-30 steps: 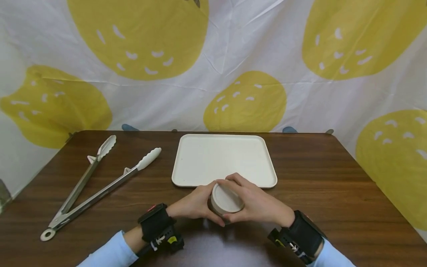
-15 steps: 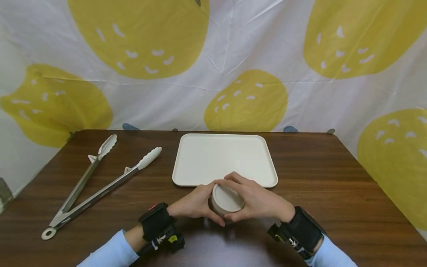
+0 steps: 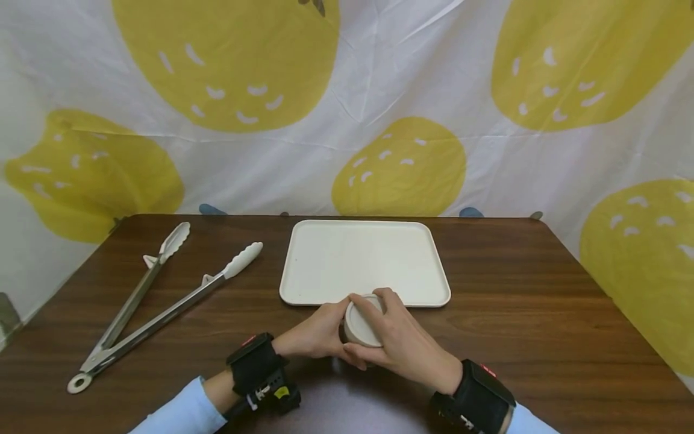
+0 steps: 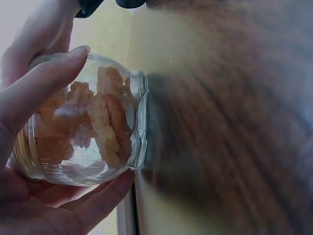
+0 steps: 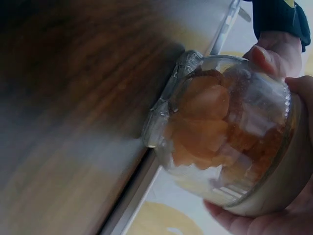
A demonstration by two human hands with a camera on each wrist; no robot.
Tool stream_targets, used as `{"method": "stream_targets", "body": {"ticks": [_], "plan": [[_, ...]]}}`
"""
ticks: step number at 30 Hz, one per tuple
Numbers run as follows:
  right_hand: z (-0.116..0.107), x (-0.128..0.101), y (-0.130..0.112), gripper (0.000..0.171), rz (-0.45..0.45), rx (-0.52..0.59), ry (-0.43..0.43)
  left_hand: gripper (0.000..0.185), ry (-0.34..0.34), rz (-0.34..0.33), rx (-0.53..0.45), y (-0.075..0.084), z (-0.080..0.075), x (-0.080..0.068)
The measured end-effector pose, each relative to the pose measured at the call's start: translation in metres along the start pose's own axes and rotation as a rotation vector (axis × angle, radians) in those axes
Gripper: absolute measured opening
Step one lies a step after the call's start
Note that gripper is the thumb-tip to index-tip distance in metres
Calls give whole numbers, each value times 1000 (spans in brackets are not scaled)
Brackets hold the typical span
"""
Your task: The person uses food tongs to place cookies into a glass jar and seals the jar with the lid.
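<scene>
A small glass jar [image 3: 352,337] with a white lid [image 3: 359,324] stands on the brown table [image 3: 542,301], just in front of the white tray [image 3: 363,253]. My left hand [image 3: 314,334] wraps the jar's body from the left. My right hand [image 3: 401,343] grips the lid from above and the right, its fingers curled over the rim. The left wrist view shows the jar [image 4: 88,127] holding orange-brown pieces, with my fingers [image 4: 44,83] round the glass. In the right wrist view the jar [image 5: 225,132] is seen from the side, with the lid [image 5: 279,191] in my palm.
The tray has nothing on it. Metal tongs [image 3: 162,295] with white tips lie open at the left of the table. A white cloth with yellow shapes [image 3: 401,163] hangs behind the far edge. Bare wood lies to the right of my hands.
My right hand has turned on the lid, its wrist swinging nearer and leftward and its fingers now covering more of the lid. The left hand and the jar stay in place.
</scene>
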State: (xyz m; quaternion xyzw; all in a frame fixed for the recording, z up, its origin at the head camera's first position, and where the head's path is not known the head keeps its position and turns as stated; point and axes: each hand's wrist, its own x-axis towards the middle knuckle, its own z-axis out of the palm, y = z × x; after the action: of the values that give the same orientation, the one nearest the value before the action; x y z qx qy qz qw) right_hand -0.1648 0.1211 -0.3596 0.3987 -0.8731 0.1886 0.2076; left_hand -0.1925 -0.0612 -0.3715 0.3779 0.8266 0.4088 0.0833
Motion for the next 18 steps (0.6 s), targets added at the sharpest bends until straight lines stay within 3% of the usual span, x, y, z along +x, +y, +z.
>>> {"method": "stream_targets", "body": {"ticks": [8,18], "plan": [[-1,4,8,60,-90,62,-20,91,-18,-6,14,-1,-1,-2],[-4,8,17,62,-134,104,-85,86,0,-23,46,-1,-1,0]]}}
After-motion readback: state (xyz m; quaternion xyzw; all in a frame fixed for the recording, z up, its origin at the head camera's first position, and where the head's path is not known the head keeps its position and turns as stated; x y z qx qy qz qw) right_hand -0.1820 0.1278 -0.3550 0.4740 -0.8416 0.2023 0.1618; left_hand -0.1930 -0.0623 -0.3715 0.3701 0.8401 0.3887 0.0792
